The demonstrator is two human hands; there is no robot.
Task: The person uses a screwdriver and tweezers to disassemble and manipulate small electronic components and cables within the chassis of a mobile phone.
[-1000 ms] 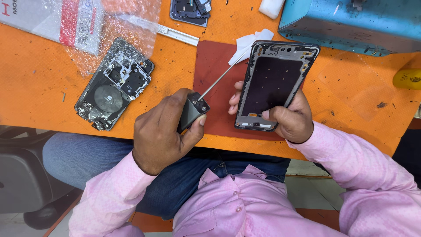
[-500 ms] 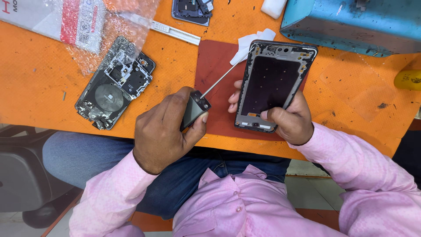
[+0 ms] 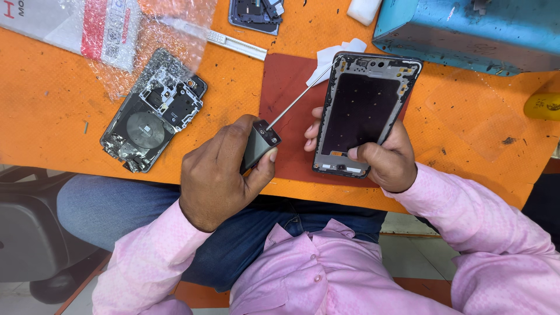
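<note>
Black phone frame [image 3: 364, 114], gutted, gripped by right hand [image 3: 385, 160]; left hand [image 3: 219, 172] clenches grey-handled screwdriver [image 3: 259, 143], tip at frame's top corner; reassembly pending.

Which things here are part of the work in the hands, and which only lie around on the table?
In use:
- left hand holding the screwdriver
- right hand holding the phone frame
- dark red mat under them

Lying about:
- opened phone back
- bubble-wrap bag
- blue metal box
- small dark part
- yellow object
</note>
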